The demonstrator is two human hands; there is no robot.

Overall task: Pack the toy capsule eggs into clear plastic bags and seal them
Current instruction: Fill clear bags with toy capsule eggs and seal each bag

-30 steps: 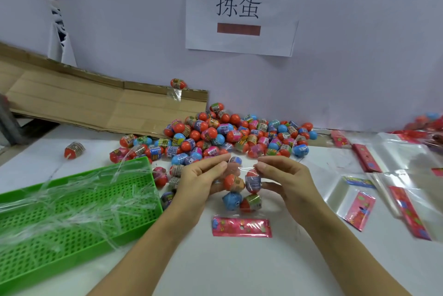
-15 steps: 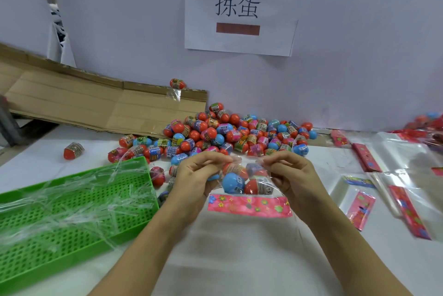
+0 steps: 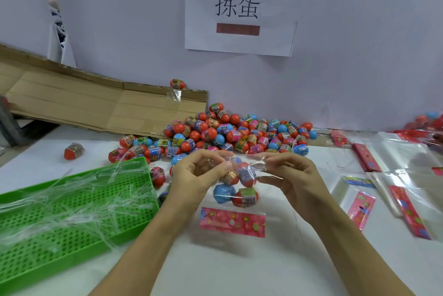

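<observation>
- The clear bag hangs over the worktop, holding about four eggs; its pink header card points down, the open end up.
- The left hand and right hand each pinch the bag's top edge between thumb and fingertips.
- Half a second ago the bag was tipped and bunched, its card near the fingers; now it hangs straight and the eggs have dropped toward the card.
- By my reading the filling is done and the mouth is ready for sealing.
- The loose egg pile lies behind, a green tray of clear strips to the left, spare bags to the right.
</observation>
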